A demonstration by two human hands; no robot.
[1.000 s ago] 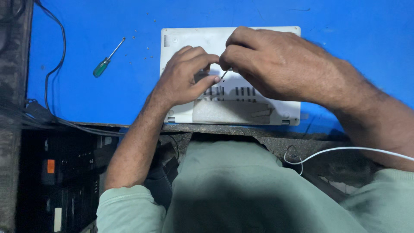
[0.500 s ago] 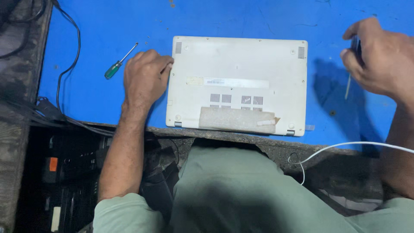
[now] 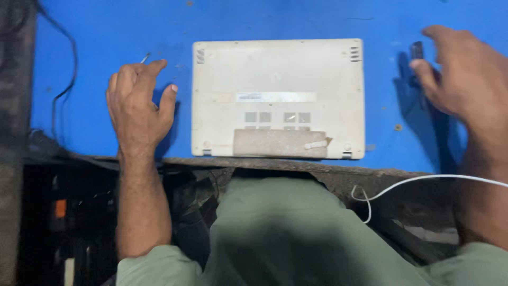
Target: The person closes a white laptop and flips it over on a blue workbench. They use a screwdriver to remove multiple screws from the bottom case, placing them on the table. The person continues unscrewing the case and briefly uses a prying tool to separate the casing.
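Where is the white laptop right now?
In the head view, the white laptop lies bottom side up in the middle of the blue table, near its front edge, between the left hand and the right hand.

blue tabletop (image 3: 275, 21) — scuffed; worn dark front edge (image 3: 402, 172); dim clutter below — left

light: dim, even | shadows: soft, beside both hands | focus: motion-blurred | edges: dark
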